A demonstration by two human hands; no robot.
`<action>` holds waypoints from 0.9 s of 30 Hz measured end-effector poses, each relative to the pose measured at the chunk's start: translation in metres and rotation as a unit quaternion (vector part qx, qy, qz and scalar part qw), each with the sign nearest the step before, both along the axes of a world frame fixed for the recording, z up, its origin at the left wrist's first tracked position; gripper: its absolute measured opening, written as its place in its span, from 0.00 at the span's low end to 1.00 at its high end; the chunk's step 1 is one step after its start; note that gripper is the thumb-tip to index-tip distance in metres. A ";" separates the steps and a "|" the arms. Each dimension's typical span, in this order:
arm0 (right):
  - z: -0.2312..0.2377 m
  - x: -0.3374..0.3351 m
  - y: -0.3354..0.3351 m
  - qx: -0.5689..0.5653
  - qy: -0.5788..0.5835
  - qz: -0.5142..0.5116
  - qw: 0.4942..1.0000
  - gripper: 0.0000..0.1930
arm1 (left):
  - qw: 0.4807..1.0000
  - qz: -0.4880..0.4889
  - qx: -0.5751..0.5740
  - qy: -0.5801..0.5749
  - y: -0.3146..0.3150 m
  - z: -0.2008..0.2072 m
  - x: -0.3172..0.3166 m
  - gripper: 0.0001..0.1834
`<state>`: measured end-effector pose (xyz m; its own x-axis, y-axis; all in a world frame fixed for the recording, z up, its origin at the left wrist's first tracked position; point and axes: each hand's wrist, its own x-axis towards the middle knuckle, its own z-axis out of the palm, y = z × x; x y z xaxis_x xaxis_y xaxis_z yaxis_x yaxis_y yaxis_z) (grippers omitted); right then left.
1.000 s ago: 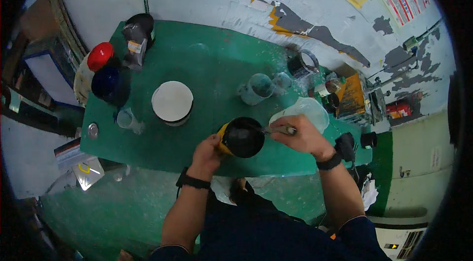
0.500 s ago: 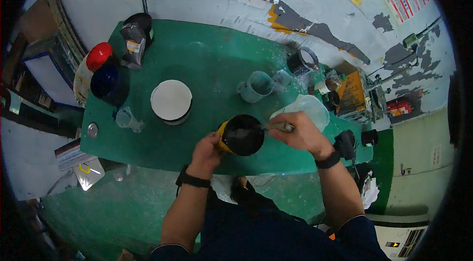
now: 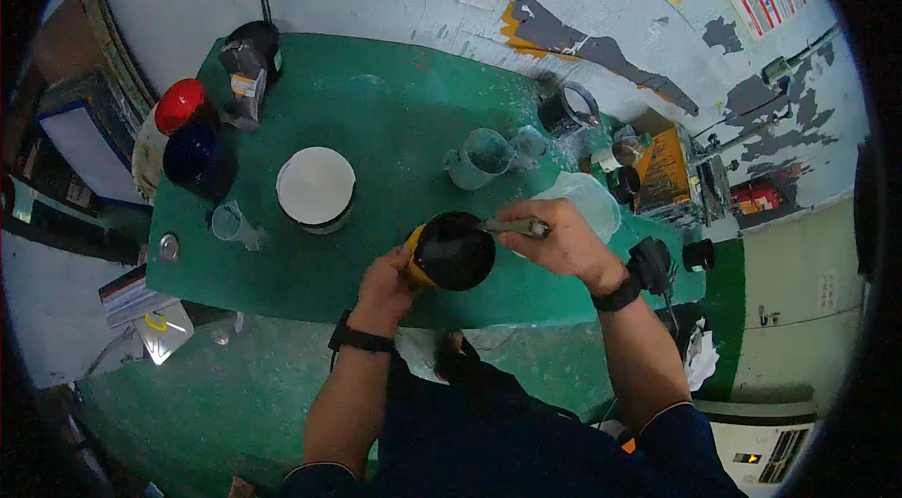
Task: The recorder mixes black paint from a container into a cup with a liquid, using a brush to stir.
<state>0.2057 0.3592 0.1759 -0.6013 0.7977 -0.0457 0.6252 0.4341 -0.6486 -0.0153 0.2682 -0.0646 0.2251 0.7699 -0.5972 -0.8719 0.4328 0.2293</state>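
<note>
I look down on a green tabletop (image 3: 395, 132) set against a wall of peeling paint. My left hand (image 3: 387, 280) is wrapped around the near side of a yellow cup (image 3: 453, 251) with a dark inside, holding it at the front edge of the tabletop, just in front of my body. My right hand (image 3: 562, 240) is closed in a narrow grip on a thin metal tool (image 3: 512, 226), whose tip reaches over the cup's rim into the dark inside. I cannot tell what the cup contains. Both my wrists wear dark bands.

Just beyond my right hand lies a clear plastic container (image 3: 590, 199), partly hidden by my fingers. Farther back stand a grey-green mug (image 3: 481, 158) with a handle and, near the wall, a dark jar (image 3: 569, 109). To the left of the cup, well apart from it, sits a round white-lidded tub (image 3: 316, 188), with a small clear cup (image 3: 231, 224) beside it. At the far left edge are a dark blue bowl (image 3: 194, 156), a bottle with a red cap (image 3: 178, 107) and a black container (image 3: 250, 49). A small black object (image 3: 652, 263) rests just right of my right wrist.
</note>
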 end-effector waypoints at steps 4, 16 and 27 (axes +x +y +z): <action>0.013 0.004 -0.015 -0.052 -0.080 -0.037 0.995 0.13 | 1.000 0.019 -0.005 0.006 0.002 0.004 -0.001 0.19; 0.007 -0.012 0.008 -0.015 0.030 0.041 0.999 0.12 | 1.000 0.000 0.007 -0.014 0.000 -0.004 -0.002 0.13; -0.007 -0.016 -0.015 -0.176 0.048 -0.100 0.978 0.13 | 0.999 0.010 0.025 -0.024 0.001 -0.018 -0.001 0.16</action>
<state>0.1902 0.3443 0.1685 -0.4497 0.8447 -0.2902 0.6031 0.0476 -0.7962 -0.0165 0.2690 -0.0822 0.2364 0.8028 -0.5474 -0.8908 0.4040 0.2078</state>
